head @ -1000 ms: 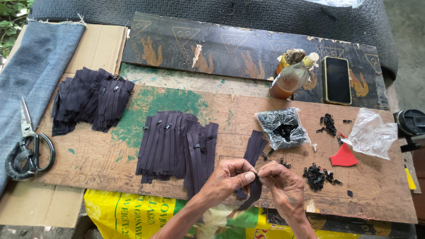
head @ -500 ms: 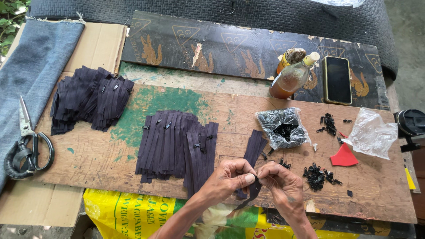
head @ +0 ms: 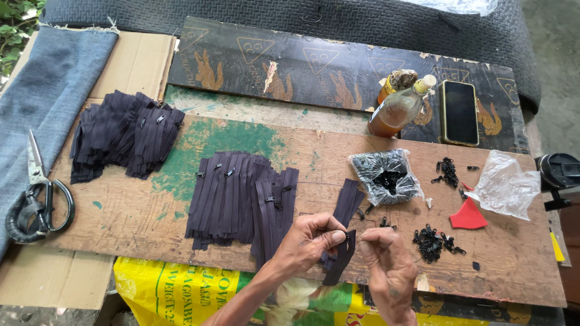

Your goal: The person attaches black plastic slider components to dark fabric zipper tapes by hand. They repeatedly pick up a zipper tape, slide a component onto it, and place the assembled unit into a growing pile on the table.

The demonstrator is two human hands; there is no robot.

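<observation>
Dark-screened phone [head: 459, 112] lies right of a bottle's [head: 399, 108] possibly yellow label.

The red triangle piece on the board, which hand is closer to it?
Right. The right hand is just left of and below the red triangle piece, beside the pile of small black sliders. The left hand is farther left, pinching the dark zipper strip.
</observation>
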